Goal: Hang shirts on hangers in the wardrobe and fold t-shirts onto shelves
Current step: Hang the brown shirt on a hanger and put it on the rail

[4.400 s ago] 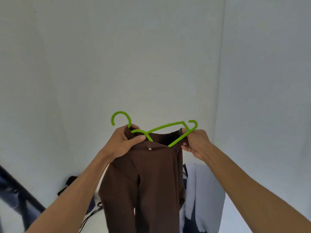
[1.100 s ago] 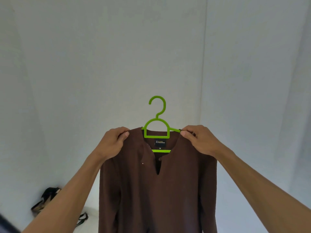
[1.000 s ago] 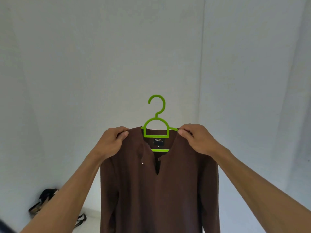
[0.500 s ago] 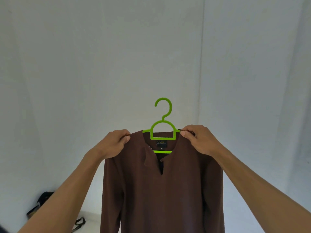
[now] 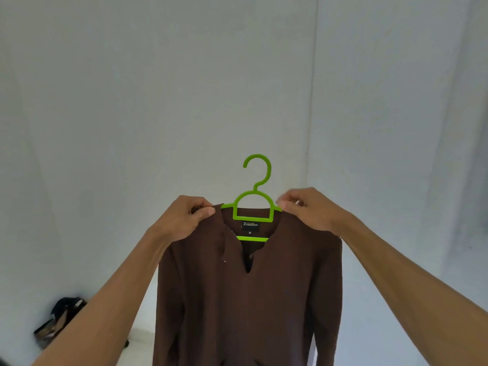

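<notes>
While both arms reach forward, I note the brown shirt (image 5: 248, 299) held up in the air before a pale wall (image 5: 158, 88), draped on the green hanger (image 5: 253, 204). Left hand (image 5: 184, 220): grip closed round the shirt's left shoulder, thumb pressed on top of the fabric. Right hand (image 5: 309, 210): grip pinching the right shoulder where the hanger's arm enters it. Hanger hook upright, free of any rail. Neck label visible inside the collar; placket open. Dark bag (image 5: 60, 320) lies on the floor, lower left, well apart from the shirt.
</notes>
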A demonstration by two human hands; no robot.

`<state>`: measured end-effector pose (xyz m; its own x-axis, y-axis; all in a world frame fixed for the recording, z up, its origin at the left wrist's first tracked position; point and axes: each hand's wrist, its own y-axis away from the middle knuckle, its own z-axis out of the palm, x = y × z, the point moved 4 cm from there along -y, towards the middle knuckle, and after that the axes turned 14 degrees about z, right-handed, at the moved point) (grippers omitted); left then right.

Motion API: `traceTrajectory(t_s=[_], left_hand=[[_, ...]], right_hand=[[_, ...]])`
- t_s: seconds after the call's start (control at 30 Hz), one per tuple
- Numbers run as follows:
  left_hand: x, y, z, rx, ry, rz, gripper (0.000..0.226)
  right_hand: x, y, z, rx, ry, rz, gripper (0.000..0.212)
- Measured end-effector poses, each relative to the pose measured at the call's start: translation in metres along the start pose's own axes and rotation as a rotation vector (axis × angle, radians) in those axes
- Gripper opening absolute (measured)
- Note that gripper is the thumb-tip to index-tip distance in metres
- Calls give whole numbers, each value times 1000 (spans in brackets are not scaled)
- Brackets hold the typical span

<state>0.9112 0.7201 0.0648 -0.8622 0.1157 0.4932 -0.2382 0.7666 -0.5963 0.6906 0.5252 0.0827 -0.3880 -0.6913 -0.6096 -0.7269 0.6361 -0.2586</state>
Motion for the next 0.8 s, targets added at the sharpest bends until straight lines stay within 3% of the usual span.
traceTrajectory(t_s=[0.1, 0.2, 0.3, 0.43, 0.6, 0.8], left_hand=[[5, -5, 4, 11, 49, 11, 18], [9, -9, 6, -27, 15, 53, 17], [2, -7, -2, -152, -69, 48, 21], [-38, 8, -14, -364, -166, -115, 23], [-49, 8, -7, -297, -283, -150, 27], [-3, -19, 24, -190, -160, 165, 27]], right_hand=[[-28, -10, 5, -39, -19, 0, 34], [-41, -17, 16, -83, 155, -12, 19], [-41, -16, 10, 24, 101, -37, 19], [-33, -16, -8, 103, 120, -22, 18], [-18, -17, -8, 81, 153, 26, 18], [-21, -15, -2, 83, 145, 30, 20]])
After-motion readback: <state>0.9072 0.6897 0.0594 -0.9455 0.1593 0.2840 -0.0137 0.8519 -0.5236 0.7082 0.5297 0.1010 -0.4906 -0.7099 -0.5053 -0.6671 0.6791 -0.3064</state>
